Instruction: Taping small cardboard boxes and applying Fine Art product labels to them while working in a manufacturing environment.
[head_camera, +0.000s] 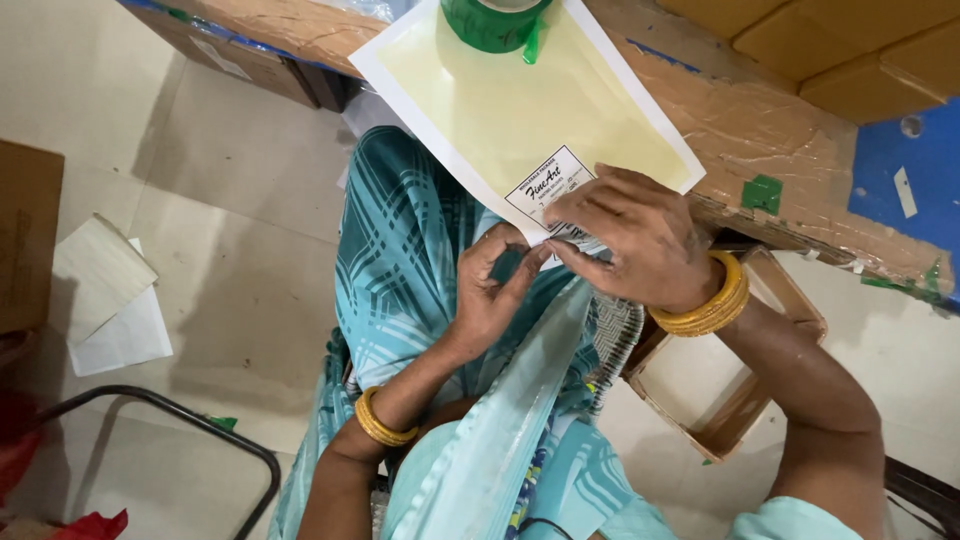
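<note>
Head view, looking straight down over the lap: we see both hands meeting at the near corner of a pale yellow sheet with a white border (520, 105), which lies on a cardboard-covered worktable (760, 120) and overhangs its edge toward the person. The right hand (635, 240) comes in from the right, fingers curled close together, their tips pinching the sheet's lower corner just below a small white printed label (548, 185). The left hand (490, 295) rises from below, thumb and forefinger pressed onto the same corner from underneath, the other fingers folded in. A clear plastic sleeve (520, 410) runs from that corner down across the lap; we cannot tell which hand grips it. Each wrist wears yellow bangles (705, 305). A green tape roll (492, 22) sits on the far end of the sheet, touching it. An open brown carton (715, 380) stands on the floor under the right forearm. At left, white sheets (105, 300) lie on the tiled floor, near a black metal frame (180, 420). Yellow-brown boxes (850, 45) are stacked at the top right.
</note>
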